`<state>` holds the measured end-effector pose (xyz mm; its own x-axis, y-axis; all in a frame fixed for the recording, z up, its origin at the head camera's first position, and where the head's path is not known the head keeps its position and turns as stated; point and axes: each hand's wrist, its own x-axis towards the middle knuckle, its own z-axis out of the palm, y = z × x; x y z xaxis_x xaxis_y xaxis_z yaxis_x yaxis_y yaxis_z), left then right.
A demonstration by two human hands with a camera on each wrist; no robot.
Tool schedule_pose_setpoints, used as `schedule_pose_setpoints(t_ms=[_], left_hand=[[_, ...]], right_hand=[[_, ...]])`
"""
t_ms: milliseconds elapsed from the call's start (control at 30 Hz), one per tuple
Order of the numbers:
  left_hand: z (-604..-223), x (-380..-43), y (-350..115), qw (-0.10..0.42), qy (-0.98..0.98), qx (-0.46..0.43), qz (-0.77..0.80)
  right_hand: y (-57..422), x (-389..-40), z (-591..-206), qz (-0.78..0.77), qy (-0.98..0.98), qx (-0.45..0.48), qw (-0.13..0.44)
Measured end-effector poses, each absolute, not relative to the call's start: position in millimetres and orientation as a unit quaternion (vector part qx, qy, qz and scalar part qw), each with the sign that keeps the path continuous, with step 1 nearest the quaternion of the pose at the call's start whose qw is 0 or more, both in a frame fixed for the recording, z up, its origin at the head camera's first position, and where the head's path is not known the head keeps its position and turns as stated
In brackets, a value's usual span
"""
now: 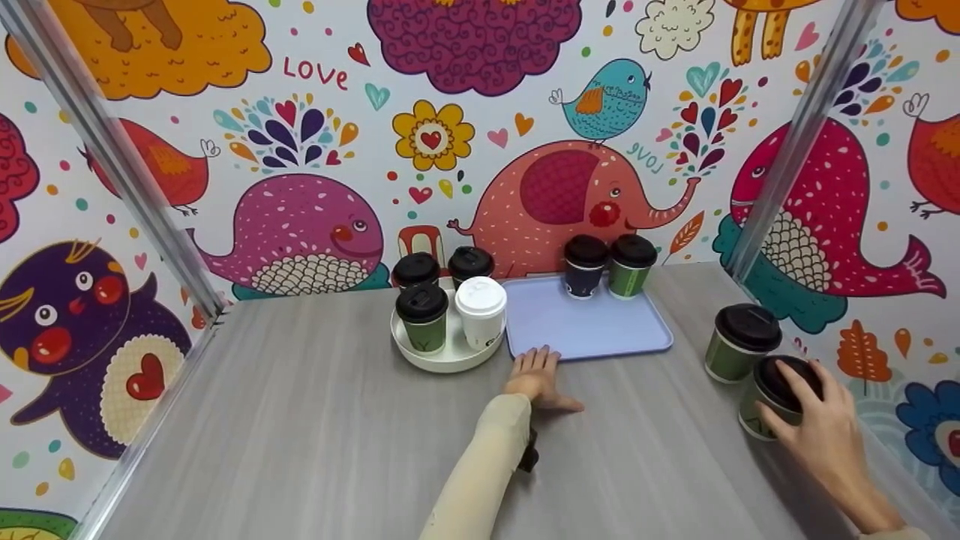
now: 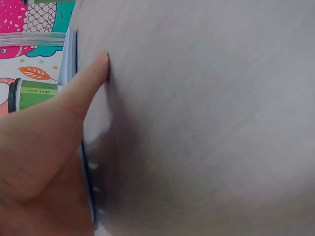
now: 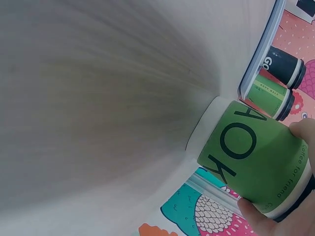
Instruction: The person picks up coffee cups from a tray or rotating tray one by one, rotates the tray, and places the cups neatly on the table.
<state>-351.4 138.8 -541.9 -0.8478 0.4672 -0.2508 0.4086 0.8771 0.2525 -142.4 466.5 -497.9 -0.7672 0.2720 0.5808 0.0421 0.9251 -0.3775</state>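
Note:
At the right side of the table my right hand [image 1: 821, 427] holds a green paper coffee cup [image 1: 765, 409] with a black lid, fingers over the lid and thumb against the side. In the right wrist view this cup [image 3: 246, 152] shows large dark letters, its base at the tabletop. A second green cup [image 1: 739, 341] with a black lid stands just behind it. My left hand [image 1: 536, 381] rests with spread fingers on the table, fingertips at the front edge of the lavender tray [image 1: 585, 326]. Nothing is in this hand; its thumb [image 2: 86, 86] sticks out in the left wrist view.
On the tray's back edge stand a dark cup [image 1: 585, 266] and a green cup [image 1: 631, 266]. Left of it, a round white tray [image 1: 442, 364] bears a white cup [image 1: 481, 313], a green cup [image 1: 424, 319] and two more black-lidded cups. Patterned walls enclose the table.

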Motion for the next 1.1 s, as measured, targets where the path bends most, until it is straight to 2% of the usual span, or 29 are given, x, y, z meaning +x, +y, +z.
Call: schedule_pose_setpoints(t_ms=[500,700,833,1100], left_hand=[[-547,-359,135,0.157,0.958,0.225,0.083],[-547,-357,135,0.152,0.958,0.23,0.08],[-546,-355,136,0.149,0.959,0.228,0.08],[-541,-348,138,0.151,0.957,0.232,0.088]], right_hand=[[466,-149,-501,0.181,-0.928,-0.092,0.314],[458,-145,-496,0.168,-0.912,-0.088,0.365],[434,-148,-485,0.154,-0.898,-0.055,0.408],[378,-185,-465,0.175,-0.863,0.046,0.471]])
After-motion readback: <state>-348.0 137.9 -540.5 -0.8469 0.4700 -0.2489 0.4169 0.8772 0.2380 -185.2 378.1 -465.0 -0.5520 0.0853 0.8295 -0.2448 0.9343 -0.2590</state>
